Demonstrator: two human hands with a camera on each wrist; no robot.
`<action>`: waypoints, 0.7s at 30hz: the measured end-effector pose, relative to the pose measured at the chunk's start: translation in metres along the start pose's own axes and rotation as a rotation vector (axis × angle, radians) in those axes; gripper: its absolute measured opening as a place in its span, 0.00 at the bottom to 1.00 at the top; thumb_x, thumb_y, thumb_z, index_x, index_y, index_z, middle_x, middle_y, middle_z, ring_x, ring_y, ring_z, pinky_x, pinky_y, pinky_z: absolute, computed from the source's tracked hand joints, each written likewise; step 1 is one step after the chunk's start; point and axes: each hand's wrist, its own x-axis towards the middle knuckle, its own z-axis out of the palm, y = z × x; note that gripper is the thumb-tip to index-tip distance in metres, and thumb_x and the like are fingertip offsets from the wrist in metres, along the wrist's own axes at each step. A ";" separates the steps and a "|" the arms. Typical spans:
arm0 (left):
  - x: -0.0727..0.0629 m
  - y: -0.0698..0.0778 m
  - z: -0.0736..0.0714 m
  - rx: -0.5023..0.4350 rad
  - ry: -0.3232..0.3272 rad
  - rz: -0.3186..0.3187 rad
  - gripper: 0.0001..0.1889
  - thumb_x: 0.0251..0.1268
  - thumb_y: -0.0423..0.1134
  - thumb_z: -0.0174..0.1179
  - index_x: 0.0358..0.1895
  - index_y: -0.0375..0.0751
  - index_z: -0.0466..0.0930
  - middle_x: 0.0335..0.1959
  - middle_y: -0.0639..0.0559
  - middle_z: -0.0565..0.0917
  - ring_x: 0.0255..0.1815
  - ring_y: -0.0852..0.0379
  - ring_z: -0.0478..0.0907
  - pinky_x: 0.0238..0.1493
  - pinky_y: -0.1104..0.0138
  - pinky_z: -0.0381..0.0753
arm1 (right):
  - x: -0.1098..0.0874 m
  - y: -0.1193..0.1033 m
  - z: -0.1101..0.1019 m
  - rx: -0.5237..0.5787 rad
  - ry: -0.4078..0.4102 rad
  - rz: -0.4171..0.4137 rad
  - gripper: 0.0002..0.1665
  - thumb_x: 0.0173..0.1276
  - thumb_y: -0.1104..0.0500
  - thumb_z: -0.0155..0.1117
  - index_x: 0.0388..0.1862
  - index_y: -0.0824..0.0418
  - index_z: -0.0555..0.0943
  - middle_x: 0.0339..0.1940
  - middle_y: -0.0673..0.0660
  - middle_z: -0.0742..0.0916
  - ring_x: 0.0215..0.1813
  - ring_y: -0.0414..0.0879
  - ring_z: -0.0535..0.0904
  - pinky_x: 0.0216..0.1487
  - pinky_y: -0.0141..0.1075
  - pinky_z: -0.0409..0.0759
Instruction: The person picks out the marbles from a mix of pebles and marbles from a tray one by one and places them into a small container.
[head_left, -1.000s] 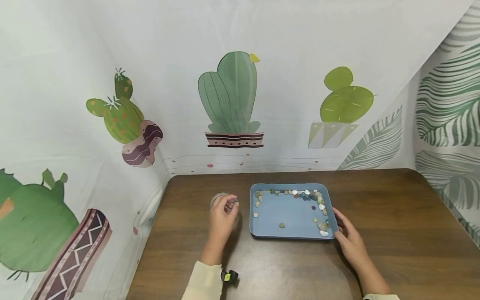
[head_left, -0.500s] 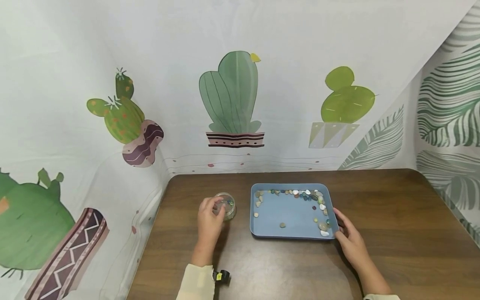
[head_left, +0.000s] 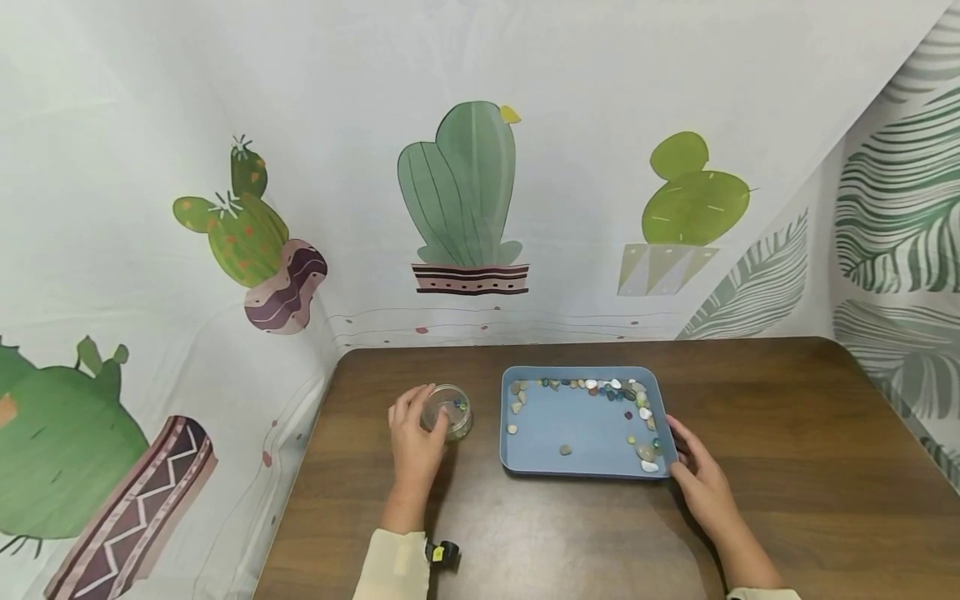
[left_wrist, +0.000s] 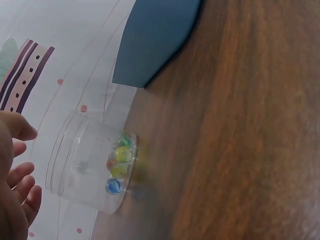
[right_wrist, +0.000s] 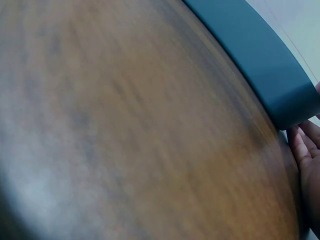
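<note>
At left on the brown wooden surface (head_left: 585,542), a clear round jar (left_wrist: 82,167) holding glass marbles (left_wrist: 120,162) is standing, left hand (head_left: 416,442) hovering by its rim, fingers loosely spread, right hand (head_left: 703,487) gripping a blue rectangular tray (head_left: 577,425) at its right side.

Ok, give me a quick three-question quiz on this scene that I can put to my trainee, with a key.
1. Choose one. What lies at the bottom of the clear jar?
A) seashells
B) glass marbles
C) metal screws

2. True or false: the jar lies tipped over on its side.

3. Fill in the blank: seen in the head view, the person's ____ hand is at the right-hand end of the blue tray.

Key:
1. B, glass marbles.
2. False; the head view shows it standing upright on the table. The left wrist view is merely turned.
3. Right; the right hand is at that end.
</note>
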 end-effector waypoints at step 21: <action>-0.005 0.014 0.001 -0.046 0.017 0.005 0.19 0.55 0.31 0.70 0.53 0.40 0.86 0.55 0.44 0.82 0.54 0.45 0.75 0.49 0.55 0.76 | -0.001 0.001 0.000 0.004 0.007 -0.032 0.39 0.76 0.66 0.48 0.82 0.44 0.56 0.80 0.62 0.65 0.61 0.20 0.61 0.54 0.07 0.60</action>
